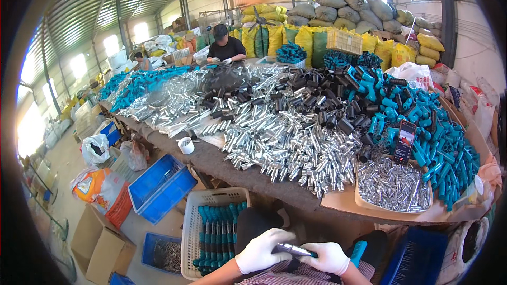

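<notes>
Above my lap, both gloved hands are closed on one tool piece (296,250), a silver metal tube with a dark and teal section. My left hand (264,252) grips it near the silver end. My right hand (326,258) wraps round the darker end, and the fingers hide part of it. Just right of that hand a teal handle (358,252) sticks up; whether it joins the held piece I cannot tell. A cream plastic crate (190,232) stands left of my left hand, with rows of teal-handled tools (217,232) in it.
The table (253,179) bears heaps of silver tubes (296,142), black sleeves (317,95) and teal handles (449,153). A tray of small metal parts (393,184) has a phone (404,142) propped at it. Blue bins (158,187) stand left. Across the table sits a person (227,47).
</notes>
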Demonstrator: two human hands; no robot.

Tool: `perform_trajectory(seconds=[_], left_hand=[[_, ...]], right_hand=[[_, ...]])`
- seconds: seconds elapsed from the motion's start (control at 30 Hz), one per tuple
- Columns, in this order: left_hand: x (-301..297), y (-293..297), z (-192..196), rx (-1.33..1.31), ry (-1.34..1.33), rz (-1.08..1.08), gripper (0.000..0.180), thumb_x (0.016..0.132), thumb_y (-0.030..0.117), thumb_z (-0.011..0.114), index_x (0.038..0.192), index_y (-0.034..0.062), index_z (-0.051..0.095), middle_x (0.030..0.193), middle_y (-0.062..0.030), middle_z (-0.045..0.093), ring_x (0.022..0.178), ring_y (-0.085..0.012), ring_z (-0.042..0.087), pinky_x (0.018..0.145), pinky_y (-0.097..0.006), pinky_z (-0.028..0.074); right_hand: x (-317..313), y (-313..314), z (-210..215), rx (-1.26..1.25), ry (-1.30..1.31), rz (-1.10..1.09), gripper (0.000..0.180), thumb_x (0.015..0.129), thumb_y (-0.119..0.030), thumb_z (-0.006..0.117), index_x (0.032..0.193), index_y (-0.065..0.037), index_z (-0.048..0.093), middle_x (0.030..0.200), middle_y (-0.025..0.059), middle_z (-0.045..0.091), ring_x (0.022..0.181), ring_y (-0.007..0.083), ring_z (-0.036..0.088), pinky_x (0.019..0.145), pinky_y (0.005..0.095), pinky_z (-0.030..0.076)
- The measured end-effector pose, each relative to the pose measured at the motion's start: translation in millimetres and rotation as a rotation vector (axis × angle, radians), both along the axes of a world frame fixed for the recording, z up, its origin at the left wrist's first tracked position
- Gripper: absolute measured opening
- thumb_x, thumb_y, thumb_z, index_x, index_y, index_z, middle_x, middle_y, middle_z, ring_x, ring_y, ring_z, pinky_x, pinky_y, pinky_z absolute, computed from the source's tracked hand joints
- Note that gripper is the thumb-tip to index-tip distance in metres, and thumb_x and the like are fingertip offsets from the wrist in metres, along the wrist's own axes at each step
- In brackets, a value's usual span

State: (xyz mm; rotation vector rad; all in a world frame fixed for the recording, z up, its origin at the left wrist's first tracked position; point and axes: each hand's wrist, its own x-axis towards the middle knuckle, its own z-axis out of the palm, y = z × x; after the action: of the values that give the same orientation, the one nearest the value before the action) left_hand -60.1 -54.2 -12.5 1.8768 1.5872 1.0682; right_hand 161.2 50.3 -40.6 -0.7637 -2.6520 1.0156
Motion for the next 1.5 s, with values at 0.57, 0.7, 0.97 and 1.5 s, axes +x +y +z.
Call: perform_trajectory(seconds=[0.57, 0.7, 0.97, 1.5], left_hand=[[-7, 7, 6, 0.002, -0.045, -0.165, 0.026, 0.082, 0.011, 0.074, 0.108, 0.0076, 0.070, 0.112, -0.0128, 0.067, 0.104, -0.0305, 0.064, 0.091, -0.037, 0.052], [-8, 16, 6, 0.122, -0.098, -0.069, 0.049, 0.083, 0.022, 0.080, 0.124, 0.0023, 0.061, 0.118, -0.0123, 0.065, 0.111, -0.0263, 0.063, 0.095, -0.035, 0.050], [16, 32, -60, -0.113, -0.351, -0.144, 0.095, 0.081, 0.048, 0.080, 0.148, -0.0016, 0.036, 0.132, -0.0188, 0.057, 0.122, -0.0276, 0.059, 0.102, -0.035, 0.046], [21, -2, -47, -0.394, -1.140, 0.305, 0.024, 0.089, 0.007, 0.067, 0.108, -0.0002, 0.056, 0.073, -0.0041, 0.058, 0.056, -0.0130, 0.056, 0.052, -0.029, 0.048]], right_hand=[[3, 13, -2, -0.193, 0.066, 0.076, 0.046, 0.089, -0.041, 0.071, 0.120, -0.006, 0.069, 0.084, 0.0130, 0.072, 0.077, 0.0247, 0.072, 0.075, 0.0350, 0.056], [0, 16, 4, -0.370, 0.166, 0.037, 0.039, 0.092, -0.031, 0.067, 0.118, -0.003, 0.067, 0.078, 0.0094, 0.068, 0.069, 0.0155, 0.066, 0.068, 0.0318, 0.053], [-44, 10, 20, -0.942, 0.997, -0.162, 0.040, 0.095, -0.035, 0.063, 0.114, 0.000, 0.060, 0.102, 0.0090, 0.063, 0.091, 0.0168, 0.060, 0.084, 0.0316, 0.048], [-42, 52, 12, -0.203, 0.634, -0.337, 0.078, 0.093, -0.013, 0.064, 0.158, -0.002, 0.020, 0.100, 0.0110, 0.068, 0.082, 0.0187, 0.067, 0.081, 0.0314, 0.054]])
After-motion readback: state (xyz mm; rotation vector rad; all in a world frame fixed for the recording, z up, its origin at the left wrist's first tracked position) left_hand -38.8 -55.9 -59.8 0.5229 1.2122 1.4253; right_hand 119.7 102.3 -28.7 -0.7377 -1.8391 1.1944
